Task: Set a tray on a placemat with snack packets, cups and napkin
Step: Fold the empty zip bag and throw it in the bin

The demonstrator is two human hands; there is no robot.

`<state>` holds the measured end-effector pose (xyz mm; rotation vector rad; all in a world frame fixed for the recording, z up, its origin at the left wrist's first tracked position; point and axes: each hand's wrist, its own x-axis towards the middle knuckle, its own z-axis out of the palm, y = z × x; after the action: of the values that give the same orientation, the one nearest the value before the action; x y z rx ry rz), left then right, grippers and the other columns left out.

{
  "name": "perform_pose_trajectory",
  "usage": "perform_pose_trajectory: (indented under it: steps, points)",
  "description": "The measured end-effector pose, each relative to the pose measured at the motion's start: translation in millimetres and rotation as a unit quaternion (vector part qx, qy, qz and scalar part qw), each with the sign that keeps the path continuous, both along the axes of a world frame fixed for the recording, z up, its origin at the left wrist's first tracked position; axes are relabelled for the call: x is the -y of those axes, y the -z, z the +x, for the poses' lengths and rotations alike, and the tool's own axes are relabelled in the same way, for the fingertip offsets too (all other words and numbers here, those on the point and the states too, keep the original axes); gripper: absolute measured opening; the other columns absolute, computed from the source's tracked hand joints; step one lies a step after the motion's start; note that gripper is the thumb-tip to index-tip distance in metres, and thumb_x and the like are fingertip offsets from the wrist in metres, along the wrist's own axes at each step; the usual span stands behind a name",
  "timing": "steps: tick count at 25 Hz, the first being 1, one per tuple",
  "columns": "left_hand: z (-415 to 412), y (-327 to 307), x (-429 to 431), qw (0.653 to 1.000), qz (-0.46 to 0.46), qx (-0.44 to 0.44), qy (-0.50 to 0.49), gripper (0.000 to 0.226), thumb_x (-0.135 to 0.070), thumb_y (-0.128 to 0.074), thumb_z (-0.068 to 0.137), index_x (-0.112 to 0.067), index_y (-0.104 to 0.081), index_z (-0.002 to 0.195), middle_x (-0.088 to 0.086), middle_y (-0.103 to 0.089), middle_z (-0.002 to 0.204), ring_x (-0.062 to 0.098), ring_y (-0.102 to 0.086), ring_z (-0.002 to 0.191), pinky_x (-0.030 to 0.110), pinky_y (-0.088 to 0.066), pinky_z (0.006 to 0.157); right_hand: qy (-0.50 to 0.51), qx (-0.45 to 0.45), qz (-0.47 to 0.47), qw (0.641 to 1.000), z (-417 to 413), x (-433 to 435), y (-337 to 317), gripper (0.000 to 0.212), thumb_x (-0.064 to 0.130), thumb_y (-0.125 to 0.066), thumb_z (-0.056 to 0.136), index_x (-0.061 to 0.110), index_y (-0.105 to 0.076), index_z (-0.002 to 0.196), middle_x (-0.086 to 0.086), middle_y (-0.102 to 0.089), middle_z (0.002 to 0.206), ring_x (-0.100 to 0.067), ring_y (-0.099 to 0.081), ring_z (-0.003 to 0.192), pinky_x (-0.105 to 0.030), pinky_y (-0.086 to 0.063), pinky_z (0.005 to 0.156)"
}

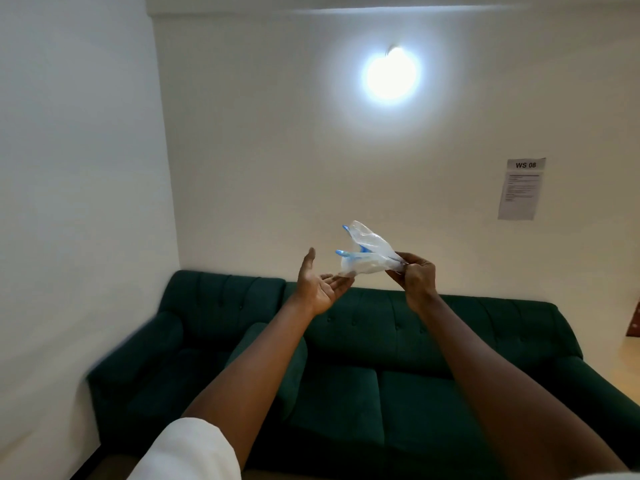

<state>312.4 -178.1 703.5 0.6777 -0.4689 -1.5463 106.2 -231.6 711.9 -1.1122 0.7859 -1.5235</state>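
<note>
Head view: a dark green sofa, button-tufted and plush, stands against a smooth white wall. High above the sofa a round lamp glares. Above the sofa's right end hangs a printed notice headed WS 08. Over the sofa back, the right hand pinches one end of a thin, crinkled plastic glove, clear with blue tips. The left hand lies spread, palm up, just under the glove.

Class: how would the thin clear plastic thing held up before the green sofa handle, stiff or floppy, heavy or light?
Probably floppy: the clear plastic bunches and creases where the right hand pinches one end. Likely very light: a fingertip pinch holds it out. Possibly slippery, given its glossy film.
</note>
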Motion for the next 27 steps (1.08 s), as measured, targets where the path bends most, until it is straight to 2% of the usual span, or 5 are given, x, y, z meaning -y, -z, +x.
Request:
perform_pose_trajectory:
  steps: [5,11,16,20,27]
  points:
    - [-30,-1,1,0.988,-0.021,0.135,0.075,0.105,-0.082,-0.082,0.055,-0.027,-0.05,0.139,0.021,-0.053,0.141,0.048,-0.065,0.121,0.061,-0.054,0.103,0.148,-0.115,-0.157,0.97,13,-4,18,0.045,-0.027,-0.044,0.079,-0.005,-0.079,0.099,-0.017,-0.067,0.12,-0.034,-0.068,0.11,-0.046,-0.064,0.084]
    - [-48,-7,6,0.997,-0.005,0.076,0.032,0.061,-0.025,-0.08,0.086,-0.011,-0.056,0.14,0.019,-0.071,0.124,0.038,-0.072,0.11,0.052,-0.061,0.092,0.116,-0.176,-0.244,0.947,15,-15,35,0.032,-0.02,-0.053,0.089,-0.003,-0.08,0.094,-0.009,-0.067,0.119,-0.025,-0.068,0.111,-0.039,-0.063,0.087]
    - [-22,-8,10,0.977,0.015,0.196,-0.086,0.044,0.004,-0.073,0.084,0.003,-0.064,0.127,0.023,-0.069,0.129,0.042,-0.067,0.119,0.058,-0.055,0.103,0.128,-0.125,-0.163,0.97,-5,-13,44,0.028,0.007,-0.056,0.092,0.01,-0.076,0.111,-0.003,-0.066,0.119,-0.026,-0.072,0.102,-0.039,-0.065,0.076]
    - [-16,-7,2,0.961,-0.042,0.272,-0.02,0.044,0.0,-0.081,0.081,0.008,-0.068,0.123,0.025,-0.071,0.126,0.042,-0.071,0.113,0.055,-0.059,0.097,-0.062,-0.14,0.015,0.988,-11,-3,26,0.056,0.037,-0.072,0.093,0.015,-0.05,0.14,-0.008,-0.067,0.127,-0.028,-0.072,0.107,-0.042,-0.065,0.081]
    - [9,3,-5,0.917,-0.1,0.375,0.09,0.052,-0.02,-0.083,0.085,-0.006,-0.066,0.133,0.013,-0.074,0.127,0.034,-0.07,0.119,0.051,-0.057,0.103,-0.179,-0.073,0.029,0.981,-15,1,32,0.037,-0.003,-0.068,0.089,0.008,-0.067,0.125,-0.015,-0.073,0.123,-0.03,-0.078,0.097,-0.041,-0.065,0.072]
